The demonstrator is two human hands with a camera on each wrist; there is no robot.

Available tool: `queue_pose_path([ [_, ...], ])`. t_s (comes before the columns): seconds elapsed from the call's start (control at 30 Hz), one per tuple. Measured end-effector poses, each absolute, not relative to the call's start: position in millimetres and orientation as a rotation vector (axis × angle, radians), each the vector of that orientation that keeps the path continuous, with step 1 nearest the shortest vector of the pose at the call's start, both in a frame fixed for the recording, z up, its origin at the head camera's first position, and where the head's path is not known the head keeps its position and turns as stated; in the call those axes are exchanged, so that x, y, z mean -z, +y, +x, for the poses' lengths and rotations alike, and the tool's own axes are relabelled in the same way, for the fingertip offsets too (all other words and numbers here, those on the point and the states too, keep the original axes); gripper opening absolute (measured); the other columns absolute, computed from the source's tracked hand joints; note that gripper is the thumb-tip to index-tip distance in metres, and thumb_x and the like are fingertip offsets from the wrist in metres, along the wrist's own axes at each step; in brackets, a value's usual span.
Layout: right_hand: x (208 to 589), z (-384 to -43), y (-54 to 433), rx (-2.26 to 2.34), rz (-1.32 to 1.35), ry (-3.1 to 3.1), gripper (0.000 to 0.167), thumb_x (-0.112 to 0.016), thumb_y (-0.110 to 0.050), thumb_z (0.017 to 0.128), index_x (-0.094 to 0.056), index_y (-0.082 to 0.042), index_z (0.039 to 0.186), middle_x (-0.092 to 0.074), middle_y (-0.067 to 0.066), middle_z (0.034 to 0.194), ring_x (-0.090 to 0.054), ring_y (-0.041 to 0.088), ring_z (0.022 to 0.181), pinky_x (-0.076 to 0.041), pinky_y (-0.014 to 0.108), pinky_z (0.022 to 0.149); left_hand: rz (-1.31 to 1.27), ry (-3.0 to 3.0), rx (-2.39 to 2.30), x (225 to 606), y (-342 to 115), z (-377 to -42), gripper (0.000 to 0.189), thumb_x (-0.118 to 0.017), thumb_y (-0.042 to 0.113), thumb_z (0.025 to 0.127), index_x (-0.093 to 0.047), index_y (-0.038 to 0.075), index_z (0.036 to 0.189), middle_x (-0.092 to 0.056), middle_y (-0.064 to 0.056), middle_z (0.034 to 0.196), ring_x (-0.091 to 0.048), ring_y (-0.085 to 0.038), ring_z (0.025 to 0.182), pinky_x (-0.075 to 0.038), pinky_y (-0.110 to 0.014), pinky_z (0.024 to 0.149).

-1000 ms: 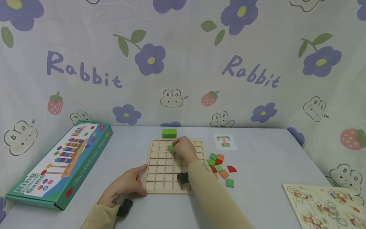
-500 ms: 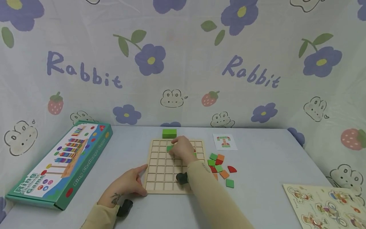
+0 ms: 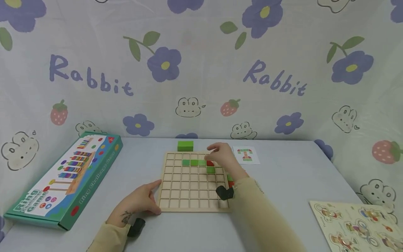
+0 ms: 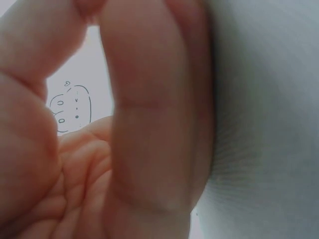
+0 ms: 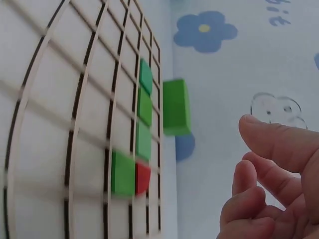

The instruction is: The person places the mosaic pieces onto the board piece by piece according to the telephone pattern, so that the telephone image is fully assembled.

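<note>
Wide head view, right wrist sharing board (image 3: 194,185)

From here I see green tiles (image 3: 194,162) and a red one (image 3: 210,163) on a pale gridded board (image 3: 184,186); at 12 o'clock, a green block (image 3: 185,146), then white cloth (image 3: 204,63) with purple flowers (image 3: 164,65); at 2, a white card (image 3: 247,155) patterned red and green.
</note>
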State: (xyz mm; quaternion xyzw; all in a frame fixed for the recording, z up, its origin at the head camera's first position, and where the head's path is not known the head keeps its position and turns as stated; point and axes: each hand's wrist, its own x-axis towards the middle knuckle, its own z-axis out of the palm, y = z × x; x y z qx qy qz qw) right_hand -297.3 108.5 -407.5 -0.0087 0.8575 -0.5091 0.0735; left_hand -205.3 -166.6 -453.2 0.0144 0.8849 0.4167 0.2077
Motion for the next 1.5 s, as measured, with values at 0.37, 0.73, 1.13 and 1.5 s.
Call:
queue_pose_path([
  [0.37,408,-272,190,1.154,0.274,2.702,0.037,-0.069,-0.018,0.078,-0.061,-0.005,0.112,-0.057,0.012,0.099,-0.052,0.026,0.089,-0.045,0.039,0.071,0.085,2.479,-1.154,452,-168,-204,0.099,-0.081,0.000,0.057,-0.034,0.008,0.143,-0.054,-0.006,0.062,-0.046,-0.014,0.049,-0.038,-0.027,0.047],
  [0.73,421,-262,225,0.727,0.349,2.685,0.021,-0.074,-0.017,0.072,-0.058,-0.005,0.079,-0.055,0.007,0.081,-0.048,0.023,0.082,-0.039,0.033,0.066,0.105,2.468,-1.173,452,-168,-203,0.099,-0.081,-0.001,0.057,-0.033,0.006,0.143,-0.054,-0.006,0.060,-0.046,-0.013,0.049,-0.039,-0.027,0.047],
  [1.13,430,-258,231,0.677,0.322,2.644,0.025,-0.077,-0.017,0.070,-0.060,-0.004,0.081,-0.057,0.008,0.080,-0.050,0.022,0.079,-0.041,0.033,0.069,0.084,2.461,-1.179,453,-167,-203,0.099,-0.081,-0.001,0.056,-0.034,0.007,0.143,-0.053,-0.005,0.059,-0.045,-0.013,0.048,-0.038,-0.026,0.047],
  [1.5,432,-256,231,0.638,0.301,2.667,0.023,-0.075,-0.017,0.070,-0.059,-0.005,0.080,-0.055,0.008,0.080,-0.049,0.022,0.079,-0.039,0.032,0.065,0.087,2.435,-1.192,454,-168,-205,0.100,-0.081,-0.001,0.056,-0.033,0.007,0.144,-0.053,-0.005,0.060,-0.046,-0.013,0.049,-0.039,-0.026,0.047],
])
